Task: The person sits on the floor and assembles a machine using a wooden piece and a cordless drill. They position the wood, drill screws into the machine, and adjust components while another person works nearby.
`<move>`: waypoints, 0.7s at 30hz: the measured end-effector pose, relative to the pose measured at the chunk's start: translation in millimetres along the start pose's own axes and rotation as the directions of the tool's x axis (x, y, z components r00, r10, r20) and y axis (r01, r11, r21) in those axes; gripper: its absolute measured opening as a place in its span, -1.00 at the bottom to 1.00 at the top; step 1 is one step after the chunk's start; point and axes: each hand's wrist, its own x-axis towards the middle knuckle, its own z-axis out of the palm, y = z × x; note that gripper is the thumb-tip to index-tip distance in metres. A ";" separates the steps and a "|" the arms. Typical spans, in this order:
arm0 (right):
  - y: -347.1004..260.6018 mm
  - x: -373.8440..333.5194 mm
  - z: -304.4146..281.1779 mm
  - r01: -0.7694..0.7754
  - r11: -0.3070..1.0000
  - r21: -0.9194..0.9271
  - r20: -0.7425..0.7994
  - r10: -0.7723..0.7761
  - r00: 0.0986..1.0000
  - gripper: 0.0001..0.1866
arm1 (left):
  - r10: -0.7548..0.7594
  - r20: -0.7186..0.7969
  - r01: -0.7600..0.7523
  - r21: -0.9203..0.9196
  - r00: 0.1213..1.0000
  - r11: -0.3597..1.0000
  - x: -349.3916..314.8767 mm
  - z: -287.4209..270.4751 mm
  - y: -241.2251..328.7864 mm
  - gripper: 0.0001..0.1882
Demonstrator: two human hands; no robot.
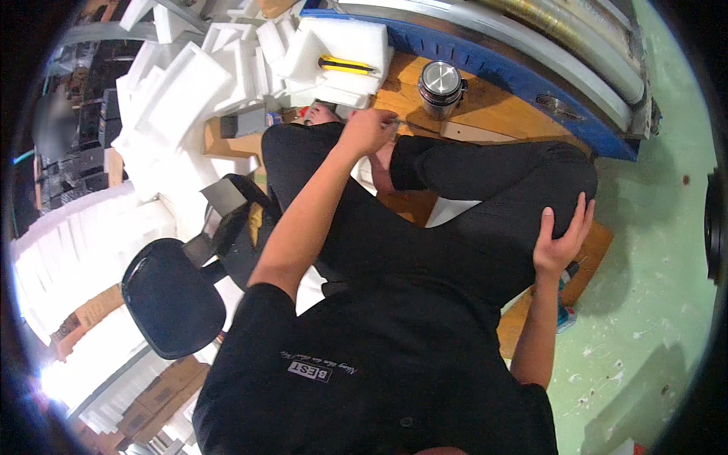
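I sit with my legs folded, in black trousers [485,182]. My left hand [369,131] is over my bare ankle [383,167], its fingers drawn together. Beside its fingertips runs a thin dark line; whether they hold it, I cannot tell. On my right thigh, close to the knee, rests my right hand [560,239] with its fingers apart and nothing in it. A steel flask [441,87] with a round lid stands on the wooden surface [485,98] past my left hand. Farther off, a yellow utility knife [346,65] lies on white foam [334,42].
Many white foam pieces [182,87] are heaped at the left. A black chair [174,299] stands near my left arm. A blue-edged machine with rollers [569,45] borders the far right. Partly hidden beside my right forearm is a teal tool [565,315].
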 end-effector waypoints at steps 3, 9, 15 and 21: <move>-0.1 1.0 1.0 0.022 1.000 -0.002 -0.024 -0.022 0.999 -0.25 | 0.073 0.345 -0.145 0.188 0.936 0.971 22.5 51.9 36.0 -0.70; -1.8 0.5 -3.4 0.069 0.996 -0.056 -0.028 -0.070 0.997 -0.28 | 0.412 0.020 -0.405 -0.154 0.911 0.901 86.6 122.5 137.4 -0.59; 10.8 -1.5 -5.0 0.075 0.995 -0.060 -0.016 -0.076 0.997 -0.20 | 0.055 0.239 -0.019 -0.151 0.969 0.988 160.6 202.0 165.0 -0.71; 4.9 -2.2 -6.5 0.076 0.992 -0.102 -0.030 -0.079 0.996 -0.28 | 0.066 0.065 -0.061 -0.086 0.996 0.994 169.9 221.8 152.7 -0.64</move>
